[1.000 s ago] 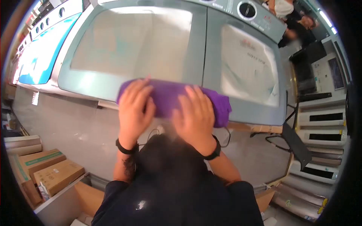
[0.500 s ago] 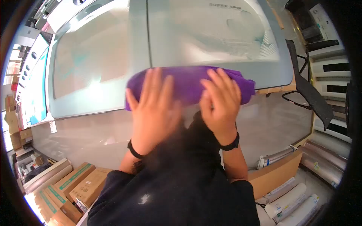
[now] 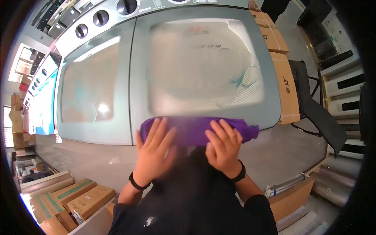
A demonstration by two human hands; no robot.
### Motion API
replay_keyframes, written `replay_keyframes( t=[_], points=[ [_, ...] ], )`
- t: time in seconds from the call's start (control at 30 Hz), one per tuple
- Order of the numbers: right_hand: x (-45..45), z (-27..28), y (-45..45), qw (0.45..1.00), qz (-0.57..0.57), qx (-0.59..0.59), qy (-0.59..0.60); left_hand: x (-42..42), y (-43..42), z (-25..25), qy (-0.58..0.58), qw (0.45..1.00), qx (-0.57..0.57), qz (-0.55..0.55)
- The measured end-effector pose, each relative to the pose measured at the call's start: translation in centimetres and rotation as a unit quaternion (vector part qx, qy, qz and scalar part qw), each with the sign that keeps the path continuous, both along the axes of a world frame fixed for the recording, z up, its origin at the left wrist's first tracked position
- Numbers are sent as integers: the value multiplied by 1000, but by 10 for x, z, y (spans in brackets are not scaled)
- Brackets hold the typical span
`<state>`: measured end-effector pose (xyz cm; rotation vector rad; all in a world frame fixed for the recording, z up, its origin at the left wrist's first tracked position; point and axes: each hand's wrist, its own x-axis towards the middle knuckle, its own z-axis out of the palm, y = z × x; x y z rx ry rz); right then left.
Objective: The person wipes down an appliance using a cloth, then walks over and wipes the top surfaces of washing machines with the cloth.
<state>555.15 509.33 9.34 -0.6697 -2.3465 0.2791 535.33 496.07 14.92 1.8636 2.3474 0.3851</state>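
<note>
"Where is the purple cloth roll point(image 3: 192, 131) lying?"

"It's stretching sideways along the near edge of the washing machine point(image 3: 271, 100), just in front of me. I can't tell whether it is resting fully on that edge or partly hanging over it."

"And what is your left hand point(image 3: 156, 150) doing?"

"It's lying over the roll's left part, the fingers spreading apart and pointing away from me. The thumb side is blurring, so I can't tell how my thumb is pressing."

"And your right hand point(image 3: 225, 147)?"

"That one is covering the cloth toward the right end, its fingers bending slightly and leaving narrow gaps. The thumb is sitting lower, on the near side. A crumpled end of the cloth is poking out beyond that hand."

"What else is showing around you?"

"Beyond the roll, a cloudy lid panel point(image 3: 196, 74) is bearing lettering that ends in SPIN, and dark knobs point(image 3: 101, 18) are lining the back. Cardboard boxes point(image 3: 284, 88) are standing just beside the machine, on the right. A black band point(image 3: 137, 183) is circling each of my wrists."
</note>
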Motion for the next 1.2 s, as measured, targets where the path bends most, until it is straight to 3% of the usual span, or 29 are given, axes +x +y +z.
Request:
replay_keyframes(
  t=[0.1,0.23,0.5,0.7,0.87,0.93,1.03,1.13,1.2],
  points=[
    [-10,8,5,998,42,-37,7,18,7,4,37,996,-29,71],
    [11,13,22,997,66,-27,-6,42,40,9,-8,992,2,129],
    [99,24,98,993,-50,-92,-57,100,134,28,-15,991,-93,-91],
    [107,38,126,986,38,-150,-63,85,119,49,9,971,-186,-148],
    [97,41,131,989,47,-115,-81,57,108,77,45,944,-237,-223],
    [94,41,133,991,38,-84,-97,49,115,71,69,938,-234,-246],
    [97,42,146,986,90,-136,-27,39,134,67,84,927,-230,-284],
    [114,26,168,974,161,-154,37,34,152,57,77,935,-157,-309],
    [116,30,183,973,186,-136,-25,23,161,59,56,922,-190,-333]
  ],
)
